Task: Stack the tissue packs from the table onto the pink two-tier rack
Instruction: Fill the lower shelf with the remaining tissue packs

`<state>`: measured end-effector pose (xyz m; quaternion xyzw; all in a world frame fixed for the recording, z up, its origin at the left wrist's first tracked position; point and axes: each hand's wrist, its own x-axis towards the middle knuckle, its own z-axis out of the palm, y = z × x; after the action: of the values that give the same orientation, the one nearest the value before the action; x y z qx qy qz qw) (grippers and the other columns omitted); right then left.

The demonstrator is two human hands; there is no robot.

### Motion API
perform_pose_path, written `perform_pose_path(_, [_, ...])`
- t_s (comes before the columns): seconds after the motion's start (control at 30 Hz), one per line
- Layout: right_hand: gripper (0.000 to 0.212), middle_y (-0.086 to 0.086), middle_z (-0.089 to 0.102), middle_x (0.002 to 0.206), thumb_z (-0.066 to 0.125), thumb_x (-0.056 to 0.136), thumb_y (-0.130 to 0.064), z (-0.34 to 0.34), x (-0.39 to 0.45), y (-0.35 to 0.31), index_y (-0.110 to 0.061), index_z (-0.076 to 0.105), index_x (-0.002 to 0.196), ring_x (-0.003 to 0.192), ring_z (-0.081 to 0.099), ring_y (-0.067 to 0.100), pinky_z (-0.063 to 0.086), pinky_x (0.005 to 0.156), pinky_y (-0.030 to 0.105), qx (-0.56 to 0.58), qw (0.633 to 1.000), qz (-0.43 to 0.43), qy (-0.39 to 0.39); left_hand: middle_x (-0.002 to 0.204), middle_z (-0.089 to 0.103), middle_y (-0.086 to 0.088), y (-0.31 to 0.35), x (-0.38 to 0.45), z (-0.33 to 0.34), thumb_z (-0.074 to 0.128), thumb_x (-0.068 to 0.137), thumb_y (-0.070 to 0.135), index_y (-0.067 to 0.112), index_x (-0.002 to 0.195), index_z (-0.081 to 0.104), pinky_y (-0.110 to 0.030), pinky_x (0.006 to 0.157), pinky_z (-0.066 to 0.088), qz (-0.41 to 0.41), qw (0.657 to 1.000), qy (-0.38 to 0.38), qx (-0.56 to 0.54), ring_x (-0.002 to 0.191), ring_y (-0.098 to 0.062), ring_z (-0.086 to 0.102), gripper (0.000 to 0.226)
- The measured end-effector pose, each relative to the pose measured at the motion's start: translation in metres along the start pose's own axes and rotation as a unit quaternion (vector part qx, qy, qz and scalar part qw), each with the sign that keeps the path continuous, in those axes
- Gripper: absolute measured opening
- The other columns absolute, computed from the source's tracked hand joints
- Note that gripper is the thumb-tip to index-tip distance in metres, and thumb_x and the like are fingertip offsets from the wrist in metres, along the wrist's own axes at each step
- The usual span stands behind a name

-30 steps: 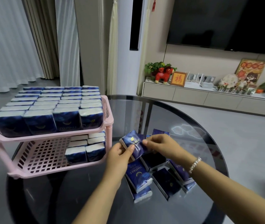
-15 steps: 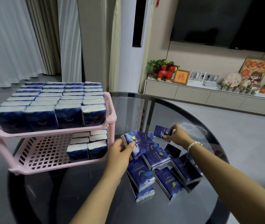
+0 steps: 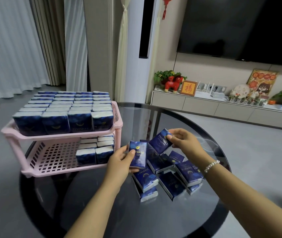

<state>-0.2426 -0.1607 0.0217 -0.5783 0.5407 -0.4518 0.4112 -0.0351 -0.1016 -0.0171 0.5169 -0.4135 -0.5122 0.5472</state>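
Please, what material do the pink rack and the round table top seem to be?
The pink rack looks like moulded matte plastic: uniform colour, grid of holes in its shelf. The table top seems dark glossy glass: it mirrors the room and shows legs through it.

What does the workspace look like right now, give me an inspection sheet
Surface: round dark glass table.
Job's things: pink rack, top tier full, lower tier holds a few packs at its right; loose tissue packs heaped on the table.
Clutter: nothing seen.
Grippers: left hand holds one pack; right hand holds another pack.
Cables: nothing seen.
Surroundings: TV, cabinet, curtains.
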Motion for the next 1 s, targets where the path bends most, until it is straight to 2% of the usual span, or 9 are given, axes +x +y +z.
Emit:
perform_pose_path(0.1, [0.012, 0.0, 0.07, 0.083, 0.06, 0.09, -0.012, 0.01, -0.024, -0.014, -0.012, 0.067, 0.1, 0.074, 0.061, 0.009, 0.05, 0.068, 0.018, 0.009, 0.998, -0.028, -0.048, 0.097, 0.068, -0.003, 0.001, -0.012, -0.006, 0.052, 0.096, 0.011, 0.006, 0.13, 0.054, -0.026, 0.056, 0.059, -0.004, 1.0, -0.007, -0.002, 0.074, -0.014, 0.068, 0.034])
perform_pose_path(0.23, [0.013, 0.004, 0.072, 0.092, 0.06, 0.09, -0.014, 0.029, -0.047, -0.02, -0.018, 0.07, 0.096, 0.082, 0.065, 0.013, 0.052, 0.076, 0.027, -0.011, 0.994, -0.047, -0.102, 0.099, 0.069, -0.003, 0.002, -0.028, -0.011, 0.05, 0.097, 0.015, 0.011, 0.124, 0.056, -0.03, 0.061, 0.06, -0.011, 0.999, -0.035, 0.001, 0.077, -0.016, 0.07, 0.028])
perform_pose_path(0.37, [0.012, 0.004, 0.071, 0.095, 0.06, 0.09, -0.013, 0.048, -0.063, -0.022, -0.016, 0.068, 0.098, 0.089, 0.068, 0.015, 0.056, 0.076, 0.022, 0.002, 0.992, -0.041, -0.116, 0.108, 0.069, -0.015, 0.005, -0.042, -0.015, 0.049, 0.097, 0.027, 0.01, 0.116, 0.06, -0.042, 0.071, 0.06, -0.022, 0.997, -0.062, -0.039, 0.091, -0.027, 0.07, 0.027])
perform_pose_path(0.57, [0.013, 0.018, 0.069, 0.099, 0.064, 0.086, -0.02, 0.07, -0.073, -0.023, -0.031, 0.069, 0.091, 0.094, 0.068, 0.023, 0.056, 0.086, 0.035, -0.049, 0.99, -0.073, -0.114, 0.107, 0.07, -0.007, -0.002, -0.049, -0.029, 0.065, 0.088, 0.02, 0.016, 0.119, 0.057, -0.037, 0.071, 0.059, -0.008, 0.996, -0.091, -0.014, 0.092, -0.02, 0.071, 0.033])
perform_pose_path(0.7, [0.019, -0.006, 0.07, 0.098, 0.061, 0.089, -0.026, 0.062, -0.066, -0.022, -0.026, 0.069, 0.106, 0.094, 0.064, 0.009, 0.052, 0.083, 0.022, -0.067, 0.993, -0.056, -0.075, 0.109, 0.069, -0.004, -0.007, -0.046, -0.038, 0.064, 0.089, 0.023, 0.015, 0.122, 0.056, -0.041, 0.078, 0.059, -0.012, 0.999, -0.049, -0.008, 0.094, -0.02, 0.07, 0.035])
perform_pose_path(0.8, [0.025, -0.001, 0.068, 0.107, 0.061, 0.089, -0.027, 0.039, -0.05, -0.018, -0.02, 0.066, 0.113, 0.094, 0.061, 0.01, 0.049, 0.087, 0.026, -0.18, 0.982, -0.014, -0.046, 0.114, 0.064, -0.006, -0.008, -0.044, -0.044, 0.063, 0.089, 0.027, 0.013, 0.122, 0.055, -0.036, 0.072, 0.06, -0.01, 0.999, -0.032, -0.007, 0.1, -0.021, 0.067, 0.037])
perform_pose_path(0.87, [0.031, 0.002, 0.066, 0.112, 0.062, 0.089, -0.028, 0.026, -0.041, -0.011, -0.017, 0.064, 0.118, 0.092, 0.06, 0.012, 0.047, 0.081, 0.024, -0.285, 0.956, 0.018, -0.062, 0.114, 0.063, -0.007, -0.008, -0.043, -0.045, 0.064, 0.089, 0.027, 0.013, 0.121, 0.055, -0.036, 0.071, 0.06, -0.009, 1.0, -0.026, -0.009, 0.102, -0.022, 0.066, 0.037])
perform_pose_path(0.93, [0.04, 0.003, 0.062, 0.12, 0.061, 0.089, -0.034, 0.019, -0.034, -0.003, -0.016, 0.059, 0.124, 0.102, 0.057, 0.016, 0.044, 0.082, 0.025, -0.371, 0.924, 0.038, -0.082, 0.112, 0.064, -0.005, -0.008, -0.042, -0.045, 0.064, 0.089, 0.026, 0.014, 0.119, 0.054, -0.037, 0.072, 0.06, -0.007, 1.0, -0.022, -0.014, 0.101, -0.021, 0.066, 0.034])
perform_pose_path(1.0, [0.047, 0.002, 0.059, 0.127, 0.062, 0.087, -0.04, 0.017, -0.029, 0.005, -0.019, 0.055, 0.128, 0.116, 0.05, 0.024, 0.044, 0.094, 0.032, -0.444, 0.889, 0.038, -0.101, 0.11, 0.065, -0.004, -0.008, -0.041, -0.044, 0.064, 0.089, 0.025, 0.015, 0.118, 0.054, -0.038, 0.073, 0.06, -0.007, 1.0, -0.019, -0.019, 0.1, -0.021, 0.067, 0.033])
